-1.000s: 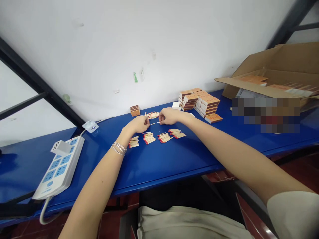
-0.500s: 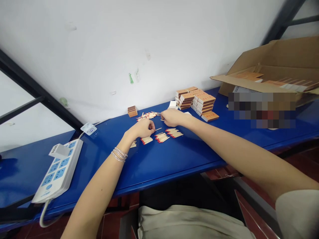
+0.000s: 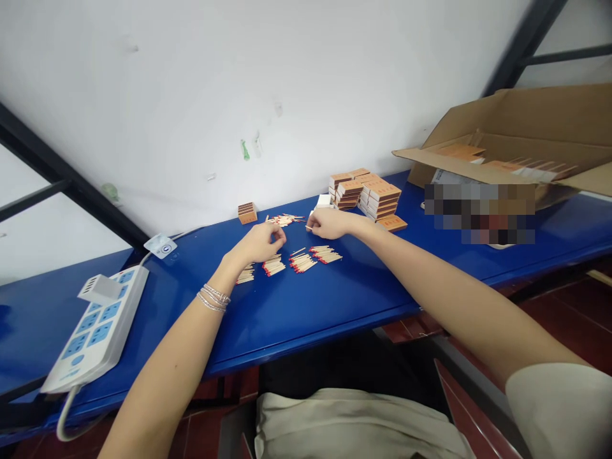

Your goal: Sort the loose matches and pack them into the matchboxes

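Observation:
My left hand [image 3: 262,242] hovers over the left end of the match groups, thumb and forefinger curved with a gap between them and nothing visible in it. A single match [image 3: 297,252] lies just right of its fingertips, beside a group of red-tipped matches [image 3: 303,262]. Farther right is another group of matches [image 3: 327,254]; to the left are a third group [image 3: 274,265] and one partly hidden under my left wrist [image 3: 245,274]. My right hand [image 3: 329,223] pinches a match [image 3: 308,228], near the loose match pile [image 3: 285,220].
Stacked matchboxes [image 3: 380,194] stand against the wall, with white box trays [image 3: 324,201] beside them. A small row of matchboxes [image 3: 247,213] sits at the back left. An open cardboard box [image 3: 535,121] is at right, a power strip [image 3: 102,331] at left on the blue table [image 3: 306,312].
My left hand has let go of a match, now lying above a group, and drawn back left. My right hand has pulled away from the loose pile with a match. The view has shifted slightly.

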Demonstrator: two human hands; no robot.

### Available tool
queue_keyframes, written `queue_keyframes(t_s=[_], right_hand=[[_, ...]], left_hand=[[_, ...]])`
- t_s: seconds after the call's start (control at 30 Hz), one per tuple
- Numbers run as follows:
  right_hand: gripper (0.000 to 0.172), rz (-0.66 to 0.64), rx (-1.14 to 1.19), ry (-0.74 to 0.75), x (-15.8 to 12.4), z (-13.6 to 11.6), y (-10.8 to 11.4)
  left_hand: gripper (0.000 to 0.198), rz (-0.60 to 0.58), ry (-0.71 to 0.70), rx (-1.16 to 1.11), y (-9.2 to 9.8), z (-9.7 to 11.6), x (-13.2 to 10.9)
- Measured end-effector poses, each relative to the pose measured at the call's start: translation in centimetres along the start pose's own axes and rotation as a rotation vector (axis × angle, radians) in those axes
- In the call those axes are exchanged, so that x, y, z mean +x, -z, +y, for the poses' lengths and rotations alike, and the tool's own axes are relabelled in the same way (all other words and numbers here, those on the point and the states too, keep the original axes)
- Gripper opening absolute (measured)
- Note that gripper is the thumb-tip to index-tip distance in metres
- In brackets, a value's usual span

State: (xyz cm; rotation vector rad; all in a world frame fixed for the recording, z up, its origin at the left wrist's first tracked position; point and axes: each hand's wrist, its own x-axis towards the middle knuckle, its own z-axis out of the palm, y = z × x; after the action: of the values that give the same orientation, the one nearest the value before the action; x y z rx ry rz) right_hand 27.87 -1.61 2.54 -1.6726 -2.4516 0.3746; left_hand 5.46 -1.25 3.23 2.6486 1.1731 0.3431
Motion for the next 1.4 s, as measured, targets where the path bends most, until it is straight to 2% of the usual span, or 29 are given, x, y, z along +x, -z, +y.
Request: queue_keyframes(t_s=[0.13,0.3,0.47,0.6,0.8,0.9,1.03,1.1,1.17,1.4], right_hand=[[0.018,0.026,0.304,0.038,-0.1,0.5,0.1],[0.01,0.053,0.523,-0.099,-0.1,0.6,-0.3],[0.011,-0.022,0.394,-0.13,-0.3,0.5,-0.2],[0.018,-0.109,0.203,-0.029,-0.3,0.9,0.3],[0.019,-0.239,0.186,0.082,-0.7,1.5,1.1],[0.021,-0.129,0.207,0.062,-0.5,1.4,0.7],[0.025,0.202,0.056,-0.008,0.7,1.0,-0.7],[0.026,0.302,-0.046,-0.04,1.5,0.7,-1.4],[0.027,0.333,-0.123,-0.056,2.1,0.4,-2.0],[0.031,0.315,-0.252,-0.069,2.7,0.0,-2.6]], left_hand=[[0.015,-0.013,-0.032,0.001,-0.2,0.6,0.0],[0.015,-0.039,-0.045,0.0,-0.5,0.4,0.0],[0.015,-0.047,-0.022,0.027,-0.5,0.1,0.1],[0.016,-0.065,-0.024,0.004,-0.6,0.5,0.1],[0.025,-0.163,-0.104,-0.109,-1.2,1.5,0.0],[0.027,-0.187,-0.101,-0.109,-1.1,1.5,-0.1],[0.026,-0.171,-0.061,-0.091,-0.7,1.2,-0.1],[0.024,-0.149,-0.048,-0.064,-0.7,0.9,0.0],[0.022,-0.131,-0.034,-0.037,-0.7,0.8,0.0],[0.022,-0.109,-0.023,-0.014,-0.5,1.1,-0.1]])
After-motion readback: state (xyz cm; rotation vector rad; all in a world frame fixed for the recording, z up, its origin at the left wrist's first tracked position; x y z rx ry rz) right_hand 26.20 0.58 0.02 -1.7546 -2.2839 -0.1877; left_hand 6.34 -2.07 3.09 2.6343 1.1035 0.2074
